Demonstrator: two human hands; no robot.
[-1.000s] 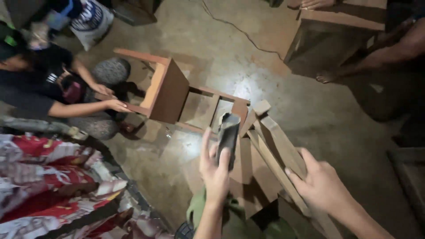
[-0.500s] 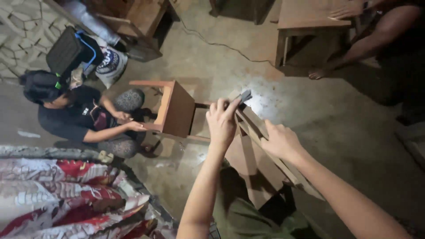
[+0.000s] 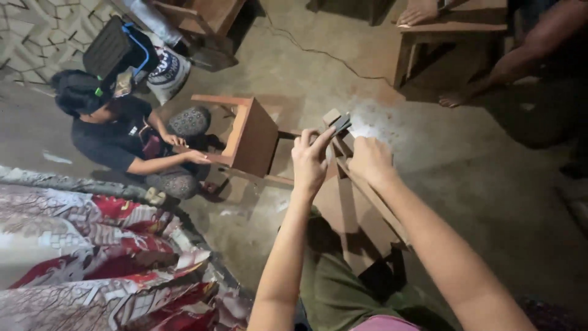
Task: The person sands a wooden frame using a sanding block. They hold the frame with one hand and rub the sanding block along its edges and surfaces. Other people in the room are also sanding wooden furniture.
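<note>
At frame centre, left hand (image 3: pixel 310 160) pinches a grey sanding block (image 3: pixel 340 122) on a wooden stool frame (image 3: pixel 361 196); right hand (image 3: pixel 369 160) grips the frame. Bare concrete floor (image 3: pixel 441 171); patterned red cloth (image 3: pixel 92 257) lower left.

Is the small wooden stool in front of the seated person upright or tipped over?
Tipped on its side: the wooden stool's flat seat panel stands vertical and its legs run sideways along the concrete floor.

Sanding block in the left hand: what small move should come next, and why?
Probably a short stroke down the wooden frame. The left hand pinches the sanding block at the frame's top end, and the right hand steadies the frame beside it.
</note>
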